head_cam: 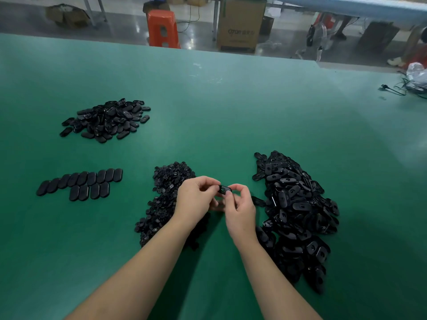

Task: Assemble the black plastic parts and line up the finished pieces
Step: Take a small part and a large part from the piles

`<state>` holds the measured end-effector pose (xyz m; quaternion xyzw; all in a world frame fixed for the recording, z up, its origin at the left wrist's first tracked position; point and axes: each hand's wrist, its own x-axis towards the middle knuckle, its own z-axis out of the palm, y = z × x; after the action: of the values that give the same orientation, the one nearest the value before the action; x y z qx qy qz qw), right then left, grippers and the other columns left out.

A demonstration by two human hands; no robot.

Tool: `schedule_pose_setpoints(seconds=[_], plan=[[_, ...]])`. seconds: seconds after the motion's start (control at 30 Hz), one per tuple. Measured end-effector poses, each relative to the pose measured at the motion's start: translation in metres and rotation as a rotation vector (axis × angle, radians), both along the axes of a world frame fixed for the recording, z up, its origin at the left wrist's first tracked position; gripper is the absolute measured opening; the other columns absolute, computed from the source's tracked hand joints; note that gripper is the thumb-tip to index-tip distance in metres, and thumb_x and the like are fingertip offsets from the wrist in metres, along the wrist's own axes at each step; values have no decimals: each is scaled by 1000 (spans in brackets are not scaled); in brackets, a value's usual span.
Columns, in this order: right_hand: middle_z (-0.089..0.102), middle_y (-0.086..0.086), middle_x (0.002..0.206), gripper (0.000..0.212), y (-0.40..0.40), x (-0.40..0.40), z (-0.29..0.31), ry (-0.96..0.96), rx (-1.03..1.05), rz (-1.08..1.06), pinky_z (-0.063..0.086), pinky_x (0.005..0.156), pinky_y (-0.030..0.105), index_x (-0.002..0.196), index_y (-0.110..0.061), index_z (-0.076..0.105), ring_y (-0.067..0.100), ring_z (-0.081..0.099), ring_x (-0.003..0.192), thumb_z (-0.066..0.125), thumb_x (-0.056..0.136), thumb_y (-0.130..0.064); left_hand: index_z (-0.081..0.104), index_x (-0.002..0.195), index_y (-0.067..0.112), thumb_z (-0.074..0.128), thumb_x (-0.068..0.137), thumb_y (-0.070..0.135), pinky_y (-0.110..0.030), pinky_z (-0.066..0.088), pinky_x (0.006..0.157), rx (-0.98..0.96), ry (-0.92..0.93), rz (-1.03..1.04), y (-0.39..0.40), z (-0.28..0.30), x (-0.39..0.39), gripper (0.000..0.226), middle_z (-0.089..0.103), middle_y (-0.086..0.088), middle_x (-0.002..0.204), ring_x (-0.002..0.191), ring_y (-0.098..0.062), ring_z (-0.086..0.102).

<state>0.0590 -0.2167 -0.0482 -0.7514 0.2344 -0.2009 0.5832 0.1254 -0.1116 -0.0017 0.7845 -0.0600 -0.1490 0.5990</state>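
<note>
Beyond the green table (pixel 231 107), a cardboard box (pixel 241 24) reads "QTOP".

A single head-worn wide-angle camera looks forward and down across the green table (pixel 208 112), close above both hands, the floor beyond at the far edge.

We see a small black oval part (pixel 224 189) pinched at the grip, a heap of tiny black pieces (pixel 166 199) just left, oval shells (pixel 295 215) piled right — finished ovals (pixel 80 182) lined up far left.
</note>
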Motion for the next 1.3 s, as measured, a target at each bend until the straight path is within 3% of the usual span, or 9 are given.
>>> schedule_pose_setpoints(seconds=[0.2,0.3,0.43,0.7,0.87,1.0,1.13,1.23,1.3], plan=[[77,-1,80,15,-1,0,0,8,40,10,58,81,53,96,-44,51,20,76,77,52,98,-30,80,87,24,69,90,14,-26,56,64,164,-134,17,-5,2,-2,15,73,12,72,53,3,58],[77,-2,79,15,0,0,1,20,33,-4,58,80,51,96,-41,52,16,75,76,52,99,-27,78,87,21,69,88,12,-23,55,64,190,-148,17,-8,3,-5,13,73,11,75,61,-1,63],[75,2,83,10,-1,-1,2,54,31,-7,57,82,53,98,-35,53,26,72,84,53,101,-25,75,85,18,70,87,12,-8,46,56,225,-99,44,-12,3,-7,8,71,7,76,69,-6,65],[75,0,78,14,-2,-2,6,46,47,-9,55,82,55,97,-32,54,22,71,80,53,103,-20,71,79,26,73,85,18,-18,38,67,309,-188,15,-16,5,-7,11,58,8,94,71,-3,54],[76,-4,80,20,-2,-3,6,43,55,3,55,82,52,95,-40,52,15,71,80,52,103,-21,71,76,25,72,84,17,-25,51,69,287,-150,6,-16,7,-8,12,69,10,75,73,-9,65],[75,-2,82,23,-2,-3,7,43,70,-9,55,84,56,94,-42,53,23,70,83,52,102,-20,67,81,27,77,80,16,-16,47,65,271,-133,17,-15,11,-4,16,69,11,79,72,-7,64],[75,-4,83,23,-1,-3,8,29,92,-7,56,84,55,93,-41,54,20,71,82,52,101,-20,73,95,26,81,78,15,-23,53,77,258,-81,-32,-13,11,0,22,71,8,82,77,-10,67],[73,-7,79,11,-1,-2,8,20,42,-29,56,79,46,93,-43,54,15,68,79,54,93,-31,71,81,29,83,76,17,-24,54,74,259,-59,-52,-10,9,2,18,72,8,75,74,-10,68],[72,-3,79,8,0,-1,7,21,35,-30,55,79,47,93,-44,54,21,68,81,54,89,-37,72,74,29,84,76,16,-26,55,72,259,-51,-60,-8,8,3,18,73,6,71,71,-13,69]])
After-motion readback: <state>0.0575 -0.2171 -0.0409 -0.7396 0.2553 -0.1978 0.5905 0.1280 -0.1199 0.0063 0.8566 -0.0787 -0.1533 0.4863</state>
